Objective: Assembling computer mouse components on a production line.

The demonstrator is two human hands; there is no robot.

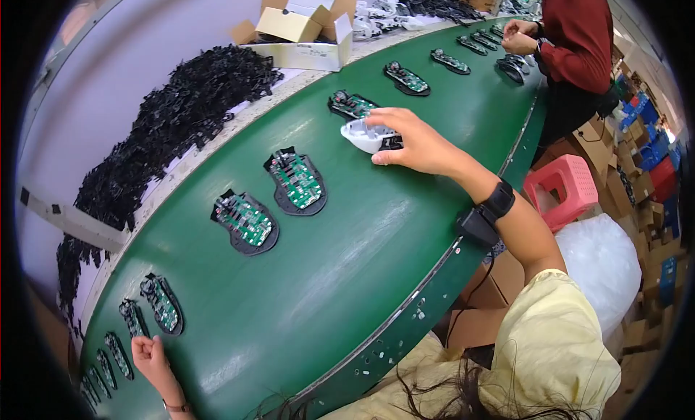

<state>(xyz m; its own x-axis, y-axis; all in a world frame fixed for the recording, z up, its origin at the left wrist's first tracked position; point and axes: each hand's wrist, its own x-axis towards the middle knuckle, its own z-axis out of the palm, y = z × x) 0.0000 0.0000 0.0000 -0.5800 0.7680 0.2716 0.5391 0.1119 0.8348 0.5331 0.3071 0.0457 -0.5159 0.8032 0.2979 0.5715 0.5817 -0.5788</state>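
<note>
My right hand (415, 143) grips a white mouse shell (362, 135) between thumb and fingers, its hollow inside partly showing. Directly behind it lies a black mouse base with a green circuit board (353, 103), partly covered by the hand and shell. At the lower left my left hand (150, 356) has its fingers curled closed; what is in them, if anything, is hidden. Just beyond those fingers sits a mouse base (132, 318), with another mouse base (162, 304) to its right. Two more bases, one (246, 223) and another (297, 181), lie between my hands.
Mouse bases stretch along the green conveyor belt (311, 275). Behind its far edge are a heap of black parts (195, 94) and an open carton (311, 54). A co-worker in a dark red sleeve (579, 36) works at the far right. A pink stool (561, 192) stands beside the belt.
</note>
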